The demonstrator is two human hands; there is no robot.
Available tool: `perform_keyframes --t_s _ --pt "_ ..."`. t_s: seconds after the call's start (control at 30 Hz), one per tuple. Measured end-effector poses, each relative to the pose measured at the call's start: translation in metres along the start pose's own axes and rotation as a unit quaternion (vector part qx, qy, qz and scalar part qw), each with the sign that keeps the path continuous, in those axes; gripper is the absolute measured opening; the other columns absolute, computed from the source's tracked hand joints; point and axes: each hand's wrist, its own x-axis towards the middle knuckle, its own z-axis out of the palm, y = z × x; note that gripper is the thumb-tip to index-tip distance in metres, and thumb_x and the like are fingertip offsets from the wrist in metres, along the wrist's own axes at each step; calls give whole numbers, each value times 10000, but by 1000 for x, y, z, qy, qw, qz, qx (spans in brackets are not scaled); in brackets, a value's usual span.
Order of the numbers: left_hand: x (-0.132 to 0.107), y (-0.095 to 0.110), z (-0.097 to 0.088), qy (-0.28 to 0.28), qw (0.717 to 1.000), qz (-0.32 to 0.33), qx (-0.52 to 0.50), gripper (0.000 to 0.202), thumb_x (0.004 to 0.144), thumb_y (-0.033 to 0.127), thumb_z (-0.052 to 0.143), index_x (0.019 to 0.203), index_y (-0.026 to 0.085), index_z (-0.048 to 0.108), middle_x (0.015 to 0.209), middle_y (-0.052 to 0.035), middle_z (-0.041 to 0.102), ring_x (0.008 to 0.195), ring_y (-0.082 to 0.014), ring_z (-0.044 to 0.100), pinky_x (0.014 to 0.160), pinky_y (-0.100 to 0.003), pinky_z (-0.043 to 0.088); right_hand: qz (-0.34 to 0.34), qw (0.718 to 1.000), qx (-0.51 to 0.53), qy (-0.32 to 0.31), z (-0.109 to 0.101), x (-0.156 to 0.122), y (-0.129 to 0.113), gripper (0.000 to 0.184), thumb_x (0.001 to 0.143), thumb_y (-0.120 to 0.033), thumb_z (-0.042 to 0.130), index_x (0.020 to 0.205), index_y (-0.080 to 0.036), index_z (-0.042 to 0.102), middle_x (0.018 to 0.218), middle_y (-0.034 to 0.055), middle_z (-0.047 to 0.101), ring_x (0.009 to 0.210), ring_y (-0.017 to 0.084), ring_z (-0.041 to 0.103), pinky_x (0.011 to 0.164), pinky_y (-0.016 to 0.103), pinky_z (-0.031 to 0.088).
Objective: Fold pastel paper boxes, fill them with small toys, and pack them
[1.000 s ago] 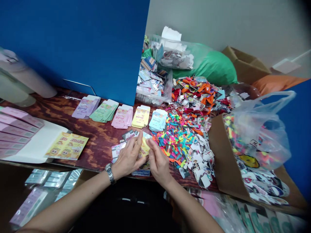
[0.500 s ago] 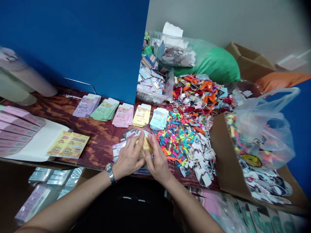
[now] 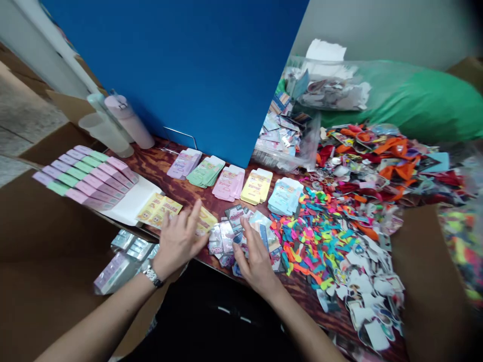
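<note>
My left hand [image 3: 178, 242], with a metal watch at the wrist, has a flat yellow box [image 3: 206, 221] between its thumb and fingers, low over the tabletop. Just left of that hand lie yellow printed boxes [image 3: 158, 208], side by side. My right hand [image 3: 255, 256] is open, fingers apart, over a loose pile of small printed cards [image 3: 226, 237]. Behind the hands stand flat carton stacks in a row: purple [image 3: 184, 163], green [image 3: 206, 171], pink [image 3: 228, 182], yellow [image 3: 256, 186] and light blue [image 3: 286, 196].
Colourful balloons [image 3: 317, 236] and white cut-out stickers [image 3: 372, 291] are heaped on the right, near a cardboard flap [image 3: 426, 271]. A white tray [image 3: 141, 198] holds rows of pastel boxes [image 3: 90, 176] on the left. Bottles [image 3: 128, 120] stand by the blue panel [image 3: 181, 65].
My hands have come apart. The left has moved left with the yellow box, toward the other yellow ones; the right has let go and opened. The view has swung left.
</note>
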Motion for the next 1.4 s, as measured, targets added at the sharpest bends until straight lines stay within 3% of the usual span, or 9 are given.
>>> perform_keyframes --t_s 0.1,0.2,0.3,0.43,0.63,0.8,0.93,1.1,1.4 --pt "-3 -31 3 20 995 -49 89 817 862 527 527 1510 125 234 1120 -207 592 1067 -395 537 1017 -677 267 -9 1000 -9 0 2 0 3 709 940 -159 483 1549 -221 124 1451 155 461 1355 276 430 1035 494 482" --pt "-5 -48 10 25 989 -75 121 747 867 463 543 1489 137 289 1337 -261 488 1247 -472 416 1004 -731 222 -13 1000 -13 0 2 0 3 699 940 -162 484 1547 -217 142 1440 154 473 1336 278 451 1028 490 488" --pt "-2 -53 12 23 990 -78 115 766 864 462 556 1497 156 255 1516 -268 286 1369 -510 252 998 -772 169 -20 1000 -15 -1 0 0 2 674 940 -160 482 1540 -214 179 1422 156 491 1307 275 483 1014 473 502" --pt "29 -50 8 34 996 -40 74 810 851 555 544 1488 140 265 1514 -265 300 1386 -499 240 1031 -740 176 -17 1000 -17 -11 -1 -1 3 663 942 -156 481 1535 -217 191 1365 148 541 1263 263 523 999 455 513" --pt "134 4 41 -30 997 5 -77 721 895 512 492 1389 3 367 1341 -272 503 1245 -352 484 1029 -464 384 -20 999 -28 -7 -1 3 2 648 937 -149 482 1524 -220 215 1331 142 568 1234 253 547 998 450 512" --pt "188 78 84 -54 993 37 -98 806 880 558 496 1369 -68 360 1304 -312 512 1210 -362 504 1000 -431 385 -8 999 -36 2 -7 -5 0 630 928 -134 485 1510 -214 258 1295 136 596 1194 244 575 965 417 537" --pt "203 113 106 -73 992 37 -101 906 835 602 528 1380 -95 331 1380 -362 420 1246 -407 464 990 -445 380 15 999 -38 10 -12 -18 1 618 927 -128 483 1503 -212 275 1277 131 606 1180 243 582 952 418 544" --pt "210 124 117 -79 991 6 -103 892 800 530 581 1408 -60 302 1436 -355 354 1222 -420 486 952 -452 413 33 999 -41 11 -17 -29 4 603 935 -138 480 1500 -203 279 1283 128 600 1195 240 568 971 408 529" --pt "189 112 87 -3 986 40 -162 1044 735 449 674 1483 17 88 1458 -282 331 1346 -379 345 1055 -475 349 28 994 -80 66 -41 -6 19 602 946 -148 475 1505 -222 263 1337 119 564 1244 224 532 1028 404 486"
